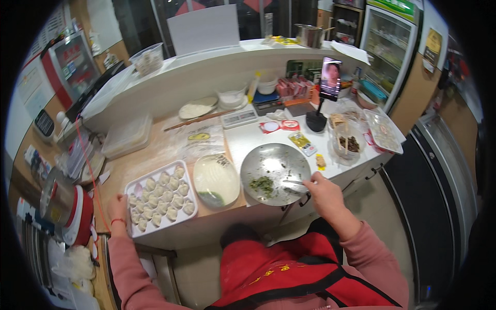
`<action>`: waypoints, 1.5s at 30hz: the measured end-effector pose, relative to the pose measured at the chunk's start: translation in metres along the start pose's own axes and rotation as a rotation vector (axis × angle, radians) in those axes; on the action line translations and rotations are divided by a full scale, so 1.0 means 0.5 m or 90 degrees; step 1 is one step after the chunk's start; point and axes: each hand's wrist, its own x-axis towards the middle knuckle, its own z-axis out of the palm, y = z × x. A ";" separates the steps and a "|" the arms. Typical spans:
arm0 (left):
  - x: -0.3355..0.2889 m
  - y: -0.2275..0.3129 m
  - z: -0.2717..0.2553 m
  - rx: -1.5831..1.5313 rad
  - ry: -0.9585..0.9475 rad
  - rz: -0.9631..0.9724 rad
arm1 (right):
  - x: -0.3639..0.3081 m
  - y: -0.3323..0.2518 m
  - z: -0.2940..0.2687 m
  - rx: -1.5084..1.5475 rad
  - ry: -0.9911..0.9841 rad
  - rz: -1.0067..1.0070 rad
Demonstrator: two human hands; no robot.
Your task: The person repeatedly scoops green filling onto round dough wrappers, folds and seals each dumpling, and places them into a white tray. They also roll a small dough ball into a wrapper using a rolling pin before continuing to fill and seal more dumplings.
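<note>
My left hand (pixel 118 207) is closed on the left edge of a white plastic tray (pixel 130 182). Rows of pleated dumplings (pixel 164 192) fill that tray. In my right hand (pixel 326 196) is the handle of a metal spoon (pixel 293 182), which reaches over the right side of a wide steel bowl (pixel 253 155). A small heap of chopped green filling (pixel 262 187) sits in the bowl's lower left, with scraps stuck elsewhere inside. Between tray and bowl stands a pale oval dish (pixel 217 178) with a green patch at its near end.
Behind the bowl are a kitchen scale (pixel 239 119), sauce packets (pixel 302 143) and a phone (pixel 330 78) on a stand. To the right stand a container of dark food (pixel 343 142) with chopsticks and a covered tray (pixel 384 132). A red-based mixer (pixel 77 217) is at far left.
</note>
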 end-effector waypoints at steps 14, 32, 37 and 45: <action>-0.236 0.000 -0.075 -0.295 0.140 -0.052 | 0.045 0.171 0.100 0.307 0.130 0.249; -0.402 0.107 -0.007 -0.429 0.069 -0.084 | 0.125 0.261 0.150 0.268 0.074 0.467; -0.421 0.125 0.023 -0.485 0.034 -0.115 | 0.115 0.250 0.172 0.029 0.114 0.311; -0.447 0.140 0.028 -0.479 0.039 -0.104 | 0.121 0.256 0.173 -0.027 0.106 0.238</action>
